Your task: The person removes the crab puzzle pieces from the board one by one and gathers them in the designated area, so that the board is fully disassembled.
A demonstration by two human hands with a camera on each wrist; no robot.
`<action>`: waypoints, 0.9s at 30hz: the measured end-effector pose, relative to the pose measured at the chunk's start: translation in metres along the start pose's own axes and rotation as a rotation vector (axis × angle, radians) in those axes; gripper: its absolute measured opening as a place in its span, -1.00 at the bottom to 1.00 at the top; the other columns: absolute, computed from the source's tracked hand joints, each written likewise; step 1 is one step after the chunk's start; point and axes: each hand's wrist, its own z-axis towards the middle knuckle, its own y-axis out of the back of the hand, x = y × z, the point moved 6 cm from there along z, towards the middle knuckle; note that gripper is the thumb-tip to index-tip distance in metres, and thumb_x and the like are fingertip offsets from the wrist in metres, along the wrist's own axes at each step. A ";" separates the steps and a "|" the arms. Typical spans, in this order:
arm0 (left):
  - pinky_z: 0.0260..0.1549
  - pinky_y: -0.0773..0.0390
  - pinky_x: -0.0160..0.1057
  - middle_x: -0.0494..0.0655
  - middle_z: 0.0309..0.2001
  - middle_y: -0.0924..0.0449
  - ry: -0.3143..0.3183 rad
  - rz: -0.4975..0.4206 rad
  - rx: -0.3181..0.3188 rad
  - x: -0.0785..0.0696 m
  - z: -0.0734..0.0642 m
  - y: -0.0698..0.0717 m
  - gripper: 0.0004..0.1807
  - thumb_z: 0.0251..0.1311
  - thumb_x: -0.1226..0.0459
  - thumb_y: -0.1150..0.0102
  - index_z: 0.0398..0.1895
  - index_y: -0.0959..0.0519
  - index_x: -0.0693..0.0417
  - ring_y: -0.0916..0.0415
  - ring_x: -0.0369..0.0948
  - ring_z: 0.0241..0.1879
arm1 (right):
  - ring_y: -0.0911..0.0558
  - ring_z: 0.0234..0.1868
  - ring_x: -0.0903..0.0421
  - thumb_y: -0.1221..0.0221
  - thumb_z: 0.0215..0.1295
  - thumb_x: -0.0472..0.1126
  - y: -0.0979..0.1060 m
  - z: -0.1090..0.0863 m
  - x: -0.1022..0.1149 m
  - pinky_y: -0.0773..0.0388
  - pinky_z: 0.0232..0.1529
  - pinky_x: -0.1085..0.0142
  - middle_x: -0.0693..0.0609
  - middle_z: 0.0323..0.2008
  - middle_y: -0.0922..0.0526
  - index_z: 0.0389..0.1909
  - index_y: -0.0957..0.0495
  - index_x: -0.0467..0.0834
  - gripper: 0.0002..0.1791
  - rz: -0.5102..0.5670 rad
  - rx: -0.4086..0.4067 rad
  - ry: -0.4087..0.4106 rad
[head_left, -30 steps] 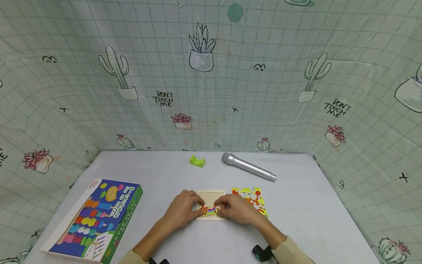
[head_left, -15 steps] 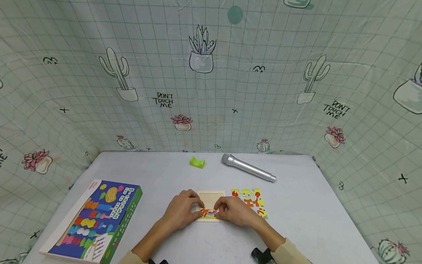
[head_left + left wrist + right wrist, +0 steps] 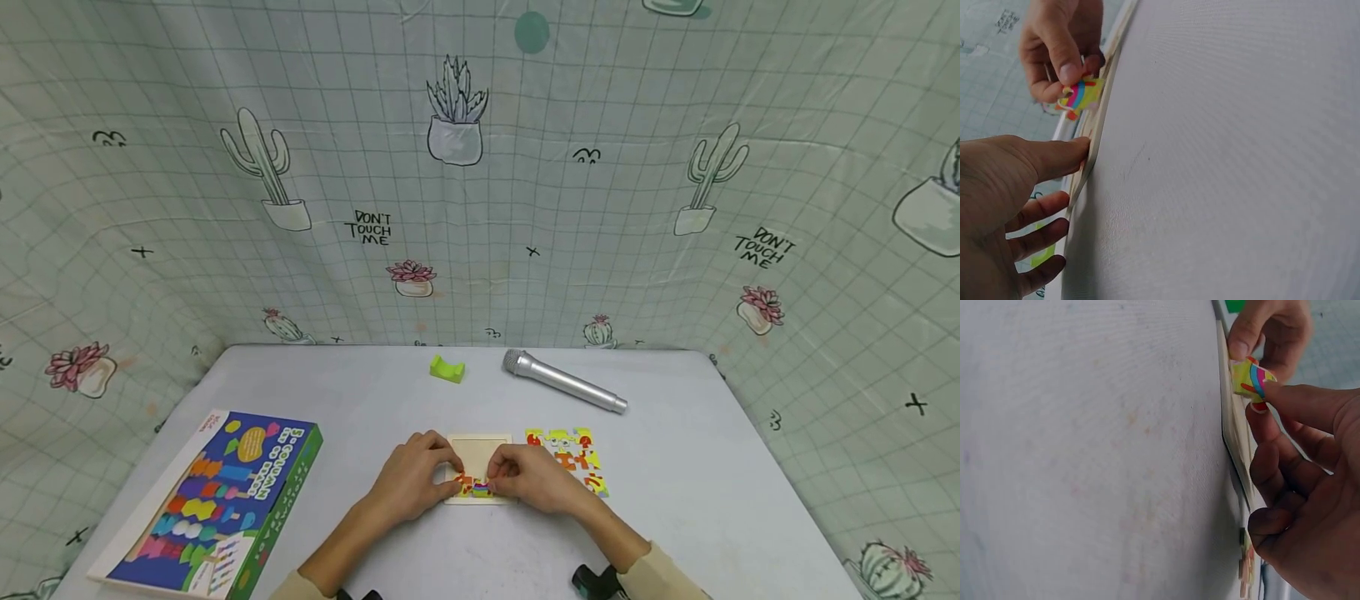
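A small wooden puzzle tray (image 3: 474, 448) lies mid-table, its upper part showing bare wood. My left hand (image 3: 412, 472) holds the tray's left side, thumb on the near edge and the other fingers along the side. Between thumb and forefinger my right hand (image 3: 536, 479) pinches a jigsaw piece (image 3: 1252, 378), yellow with a pink and blue rainbow stripe. That piece is tilted at the tray's near side in the right wrist view. An orange and yellow piece (image 3: 464, 482) lies beside it in the near left corner, partly behind my left fingers.
Several loose jigsaw pieces (image 3: 566, 458) lie right of the tray, partly behind the right hand. A silver microphone (image 3: 566, 382) and a green notched block (image 3: 447, 368) are at the back. A blue and green toy box (image 3: 217, 500) lies at the left.
The rainbow piece shifts slightly at the tray's near side, and my right fingertips now cover more of it. The left hand stays in place on the tray's left side.
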 end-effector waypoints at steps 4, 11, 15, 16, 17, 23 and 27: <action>-0.25 -0.46 -0.11 -0.25 -0.12 -0.56 0.008 -0.013 0.012 0.000 0.000 0.000 -0.83 0.03 0.06 -0.51 -0.31 -0.73 -0.26 -0.47 -0.16 -0.10 | -0.57 -0.37 0.24 -0.34 0.28 -0.17 0.010 -0.005 -0.003 -0.48 -0.33 0.38 0.19 -0.43 -0.62 -0.32 -0.64 -0.03 -0.94 0.032 -0.017 -0.022; -0.21 -0.48 -0.07 -0.24 -0.10 -0.56 0.018 -0.002 0.042 0.001 0.001 0.000 -0.85 0.08 0.03 -0.48 -0.29 -0.74 -0.27 -0.48 -0.14 -0.05 | -0.56 -0.33 0.18 -0.29 0.27 -0.27 0.037 -0.019 -0.019 -0.51 -0.33 0.39 0.13 -0.39 -0.61 -0.28 -0.63 -0.04 -0.94 0.043 -0.096 -0.087; -0.17 -0.48 -0.03 -0.24 -0.10 -0.56 0.011 -0.012 0.046 0.002 0.000 0.002 -0.85 0.09 0.03 -0.47 -0.28 -0.73 -0.27 -0.49 -0.13 -0.03 | -0.58 -0.34 0.18 -0.27 0.30 -0.24 0.052 -0.029 -0.030 -0.52 -0.32 0.37 0.15 -0.38 -0.63 -0.23 -0.67 -0.04 -0.93 -0.003 -0.128 -0.123; -0.15 -0.49 -0.02 -0.24 -0.10 -0.56 0.010 -0.016 0.047 0.002 0.000 0.002 -0.85 0.10 0.03 -0.47 -0.28 -0.73 -0.26 -0.49 -0.12 -0.02 | -0.58 -0.34 0.19 -0.27 0.31 -0.23 0.055 -0.031 -0.032 -0.52 -0.33 0.37 0.16 -0.38 -0.64 -0.22 -0.67 -0.04 -0.93 -0.018 -0.138 -0.132; -0.14 -0.49 0.00 -0.24 -0.09 -0.56 0.009 -0.021 0.048 0.002 0.000 0.002 -0.85 0.10 0.03 -0.47 -0.28 -0.73 -0.26 -0.49 -0.12 -0.01 | -0.58 -0.36 0.20 -0.28 0.31 -0.21 0.058 -0.033 -0.035 -0.51 -0.35 0.36 0.17 -0.39 -0.64 -0.22 -0.68 -0.03 -0.94 -0.034 -0.147 -0.141; -0.12 -0.50 0.02 -0.24 -0.08 -0.56 -0.001 -0.025 0.050 0.002 0.000 0.001 -0.85 0.11 0.04 -0.46 -0.27 -0.72 -0.26 -0.49 -0.11 0.01 | -0.55 -0.44 0.18 -0.31 0.32 -0.14 0.072 -0.047 -0.050 -0.49 -0.44 0.35 0.14 -0.42 -0.64 -0.25 -0.68 -0.05 -0.92 -0.062 -0.164 -0.196; -0.12 -0.50 0.03 -0.24 -0.08 -0.56 -0.004 -0.028 0.046 0.003 0.000 0.000 -0.85 0.11 0.03 -0.46 -0.27 -0.72 -0.27 -0.49 -0.11 0.01 | -0.56 -0.44 0.15 -0.31 0.33 -0.14 0.076 -0.053 -0.056 -0.50 -0.44 0.35 0.13 -0.42 -0.64 -0.24 -0.69 -0.07 -0.91 -0.066 -0.145 -0.203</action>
